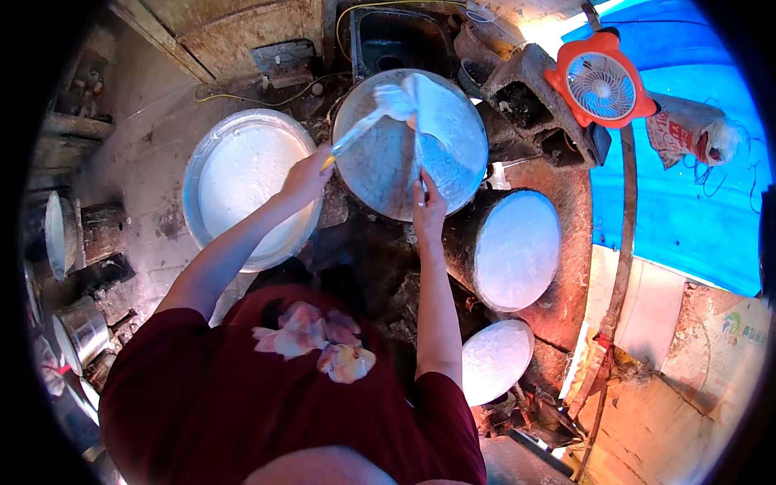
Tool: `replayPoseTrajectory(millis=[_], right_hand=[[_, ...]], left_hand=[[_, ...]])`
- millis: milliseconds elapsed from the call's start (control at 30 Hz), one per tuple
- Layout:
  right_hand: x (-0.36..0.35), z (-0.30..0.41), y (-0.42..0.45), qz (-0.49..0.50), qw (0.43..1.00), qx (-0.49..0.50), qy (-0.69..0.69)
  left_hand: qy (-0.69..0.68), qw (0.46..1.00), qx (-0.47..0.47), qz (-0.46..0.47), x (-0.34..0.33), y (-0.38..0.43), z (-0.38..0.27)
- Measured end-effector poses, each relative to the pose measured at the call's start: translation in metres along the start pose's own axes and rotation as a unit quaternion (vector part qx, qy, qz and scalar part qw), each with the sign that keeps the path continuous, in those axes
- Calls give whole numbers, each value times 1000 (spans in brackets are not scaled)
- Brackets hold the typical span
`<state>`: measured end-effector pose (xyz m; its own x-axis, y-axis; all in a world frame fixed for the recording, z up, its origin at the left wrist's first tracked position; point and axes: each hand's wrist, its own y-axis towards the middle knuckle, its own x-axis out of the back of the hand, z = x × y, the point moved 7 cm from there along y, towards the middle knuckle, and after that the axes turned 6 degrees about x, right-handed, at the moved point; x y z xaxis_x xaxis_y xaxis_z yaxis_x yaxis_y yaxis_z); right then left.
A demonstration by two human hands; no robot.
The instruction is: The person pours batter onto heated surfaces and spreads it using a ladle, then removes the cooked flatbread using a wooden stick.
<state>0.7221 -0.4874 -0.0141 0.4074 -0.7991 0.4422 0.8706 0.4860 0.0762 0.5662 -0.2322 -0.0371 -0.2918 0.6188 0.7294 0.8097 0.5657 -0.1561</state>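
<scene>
A round flat griddle-like plate [379, 176] lies before me, with wet white batter [445, 115] over its upper right part. My left hand [308, 176] grips the long handle of a ladle-like tool [364, 126]; its head is coated white and hangs over the plate, so its exact shape is unclear. Below the plate's middle, my right hand [429, 209] holds a thin, straight scraper [417, 136], which points away from me across the plate and meets the edge of the batter. To the left stands a wide metal basin [193, 203] of white liquid batter [248, 182].
Right of the plate are a drum-like stand with a white round top [517, 250] and another white round surface [498, 362]. An orange fan [600, 85] stands beside concrete blocks [527, 91]. A dark sink [400, 36] lies beyond the plate; a pole [624, 242] rises at right.
</scene>
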Motion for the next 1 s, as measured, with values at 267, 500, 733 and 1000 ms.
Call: replayPoseTrajectory(millis=[267, 500, 733, 1000], right_hand=[[5, -27, -47, -6, 993, -92, -70], [54, -20, 32, 4, 998, -50, -25], [54, -23, -8, 40, 999, -14, 7], [34, -12, 22, 109, 994, 7, -28]], left_hand=[[-179, 984, 21, 5, 16, -23, 1], [-43, 999, 7, -31, -5, 15, -17], [-93, 991, 93, 6, 9, -103, 25], [-182, 980, 61, -43, 9, -41, -36]])
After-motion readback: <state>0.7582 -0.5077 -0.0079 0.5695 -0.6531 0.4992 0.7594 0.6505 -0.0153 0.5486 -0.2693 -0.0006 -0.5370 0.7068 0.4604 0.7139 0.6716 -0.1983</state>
